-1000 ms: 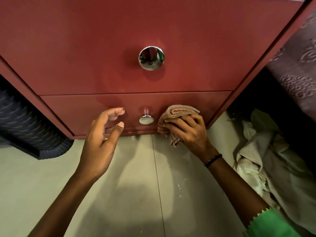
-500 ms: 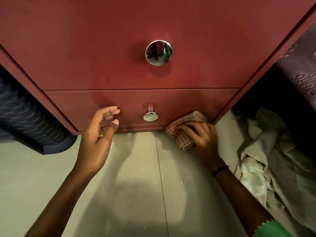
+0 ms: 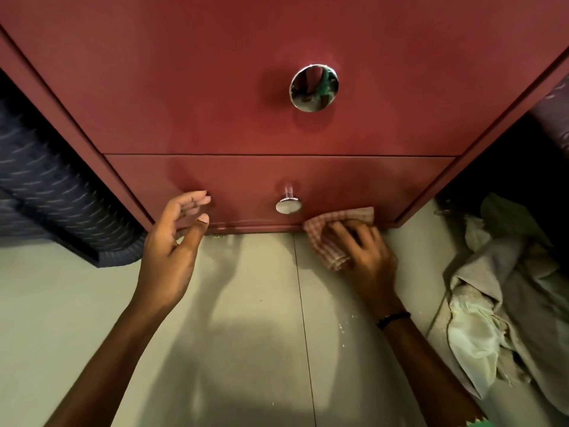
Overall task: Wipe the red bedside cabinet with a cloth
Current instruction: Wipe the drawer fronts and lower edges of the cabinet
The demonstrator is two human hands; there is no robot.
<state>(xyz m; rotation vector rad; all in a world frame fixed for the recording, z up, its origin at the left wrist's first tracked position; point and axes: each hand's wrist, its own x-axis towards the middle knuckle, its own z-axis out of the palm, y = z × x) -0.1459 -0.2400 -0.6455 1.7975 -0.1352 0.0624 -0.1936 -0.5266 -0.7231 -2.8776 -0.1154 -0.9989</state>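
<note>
Dark patterned fabric [image 3: 52, 192]: far left, beside the cabinet's left side panel, down near the floor.
Left hand [image 3: 172, 241]: fingers relaxed and loosely spread, gripping nothing; fingertips at the left part of the lower drawer front, whether touching it or just short of it I cannot tell.
Red bedside cabinet [image 3: 215, 72]: fills the upper view, directly ahead of both hands, its front running left to right.
Upper knob [image 3: 313, 87]: round and shiny, middle of the upper drawer.
Lower drawer [image 3: 246, 177]: narrow band whose long axis runs left to right, just above the floor [image 3: 261, 334].
Lower knob [image 3: 288, 205]: between the two hands, nearer the cloth.
Cloth [image 3: 334, 235]: checked pink, bunched against the cabinet's bottom edge right of the knob, its lower part on the floor.
Right hand [image 3: 363, 254]: fingers curled over the cloth, pressing it to the base edge.
Key relation: the unwiped stretch of the bottom edge seems to lie leftward from the cloth, along the drawer's long axis; the right hand is the nearer one.
Pale crumpled fabric [image 3: 498, 297]: heaped on the floor, far right.
</note>
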